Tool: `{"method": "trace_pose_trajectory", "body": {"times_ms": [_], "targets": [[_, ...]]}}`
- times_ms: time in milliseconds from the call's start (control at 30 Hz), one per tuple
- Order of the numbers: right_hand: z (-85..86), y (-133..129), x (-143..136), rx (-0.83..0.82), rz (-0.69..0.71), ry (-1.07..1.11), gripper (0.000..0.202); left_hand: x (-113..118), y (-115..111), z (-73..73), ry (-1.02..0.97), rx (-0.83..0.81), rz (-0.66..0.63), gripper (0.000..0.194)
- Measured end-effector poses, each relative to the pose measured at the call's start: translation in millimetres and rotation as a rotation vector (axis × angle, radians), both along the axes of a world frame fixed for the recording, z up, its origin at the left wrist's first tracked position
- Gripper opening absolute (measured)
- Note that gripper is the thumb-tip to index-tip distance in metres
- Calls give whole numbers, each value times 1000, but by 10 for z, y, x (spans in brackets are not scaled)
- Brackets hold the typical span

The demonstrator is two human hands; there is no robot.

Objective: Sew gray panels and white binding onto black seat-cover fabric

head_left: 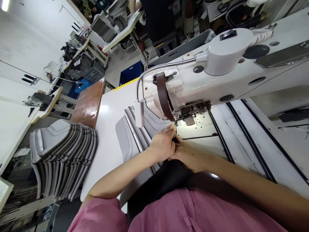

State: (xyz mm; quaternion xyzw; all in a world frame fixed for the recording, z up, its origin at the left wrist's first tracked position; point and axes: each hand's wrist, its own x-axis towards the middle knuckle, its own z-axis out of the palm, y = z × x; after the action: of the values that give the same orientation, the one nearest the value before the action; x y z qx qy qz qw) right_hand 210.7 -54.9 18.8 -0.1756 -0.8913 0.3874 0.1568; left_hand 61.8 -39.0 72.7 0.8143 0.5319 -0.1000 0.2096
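A grey padded fabric piece (155, 124) lies on the white sewing table, its right edge at the needle area of the white sewing machine (183, 83). On that edge, just in front of the presser foot, rests my left hand (163, 143), fingers together and pointing at the needle area. My right hand (188, 154) touches it from the right, its fingers at the same edge and partly hidden beneath the left hand. Both hands press or grip the piece. Black material (164, 180) hangs from below the hands over my lap.
A tall stack of grey padded pieces (65, 151) stands at the left, beside a brown board (88, 103). A lamp head (139, 114) on a bent metal tube hangs over the fabric. Behind the table are a blue bin (131, 74) and a person in dark clothes (158, 19).
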Motion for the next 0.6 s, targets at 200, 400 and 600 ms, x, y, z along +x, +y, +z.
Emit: {"method": "trace_pose_trajectory", "body": {"times_ms": [200,400,600], "targets": [[18,45,25,5,7,-9,34,53,58,35,28,-24,13,58],[46,80,60,4,3,-24,32,125,92,53,37,-12,11,53],[76,80,125,14,60,-7,35,132,57,98,58,3,12,45]]}}
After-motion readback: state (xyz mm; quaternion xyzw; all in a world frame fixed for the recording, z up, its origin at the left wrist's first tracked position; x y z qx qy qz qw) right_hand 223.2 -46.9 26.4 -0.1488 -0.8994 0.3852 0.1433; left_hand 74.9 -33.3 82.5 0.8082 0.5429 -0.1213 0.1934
